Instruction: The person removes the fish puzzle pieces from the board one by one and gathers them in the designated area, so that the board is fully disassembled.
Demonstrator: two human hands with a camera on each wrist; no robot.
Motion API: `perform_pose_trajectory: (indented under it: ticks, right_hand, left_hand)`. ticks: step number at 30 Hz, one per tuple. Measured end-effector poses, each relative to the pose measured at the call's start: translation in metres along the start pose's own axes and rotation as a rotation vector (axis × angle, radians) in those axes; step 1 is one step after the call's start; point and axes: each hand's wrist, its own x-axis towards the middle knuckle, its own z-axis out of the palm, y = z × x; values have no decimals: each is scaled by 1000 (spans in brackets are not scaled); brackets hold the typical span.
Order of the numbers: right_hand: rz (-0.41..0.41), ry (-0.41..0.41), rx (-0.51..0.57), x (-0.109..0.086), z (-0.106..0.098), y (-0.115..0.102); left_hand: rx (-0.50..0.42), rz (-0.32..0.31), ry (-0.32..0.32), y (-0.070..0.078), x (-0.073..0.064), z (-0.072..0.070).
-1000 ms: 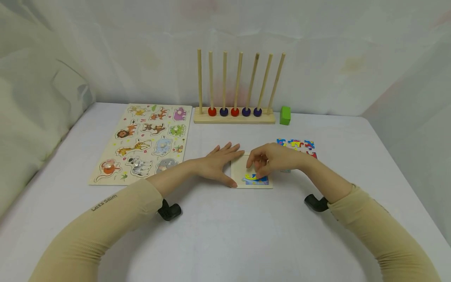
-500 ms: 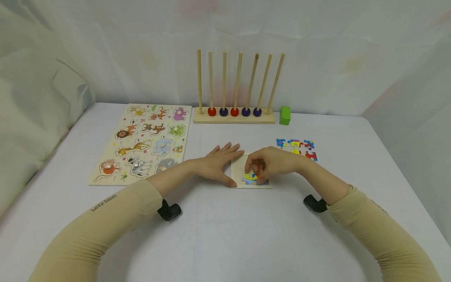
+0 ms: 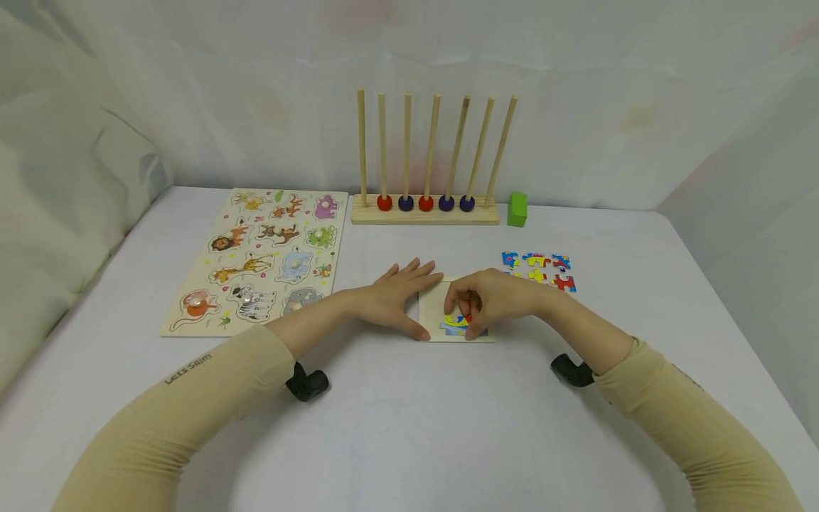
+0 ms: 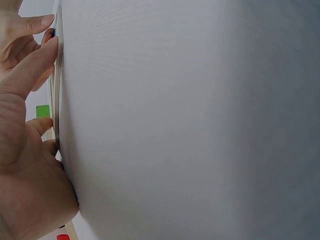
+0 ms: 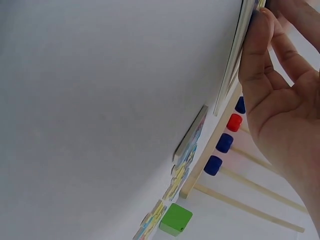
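Observation:
A small square wooden puzzle tray (image 3: 432, 306) lies flat in front of me. My left hand (image 3: 388, 295) has its fingers spread, thumb and fingertips resting along the tray's left edge. Joined jigsaw pieces (image 3: 453, 327), yellow and blue, lie along the tray's near side. Over the tray's right part, my right hand (image 3: 502, 295) has curled fingers, with thumb and fingertips pinching a jigsaw piece (image 3: 468, 319). A bit of red shows of it; the fingers hide the rest. In the right wrist view the right hand's thumb (image 5: 256, 40) sits right at the tray's edge.
Several loose jigsaw pieces (image 3: 536, 260) lie beyond the right hand, partly behind its forearm. At the left is an animal peg puzzle board (image 3: 211, 331). A bead rack with upright rods (image 3: 425, 220) stands at the back, a green block (image 3: 517, 210) beside it.
My right hand has shifted slightly nearer and left, its thumb coming down at the tray's near right part. More loose pieces show behind it. The left hand has stayed still.

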Motion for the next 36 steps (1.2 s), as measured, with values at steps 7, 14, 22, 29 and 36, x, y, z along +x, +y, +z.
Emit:
perform_pose_trajectory:
  ticks: [7,14,22,29,36]
  right_hand:
    - [5,5,-13,0,1,-2]
    - [-1,2,-17,0,2,-3]
    - [-5,1,-26,0,2,-4]
    - [-8,6,-28,-1,2,-5]
    - [-10,12,-34,-1,3,-5]
  left_hand:
    - [-8,11,7,0,0,0]
    - [-2,0,4,0,1,0]
    - [1,2,3,2,0,-1]
    - [-5,9,5,2,-1,-1]
    - [-7,13,9,2,-1,-1]
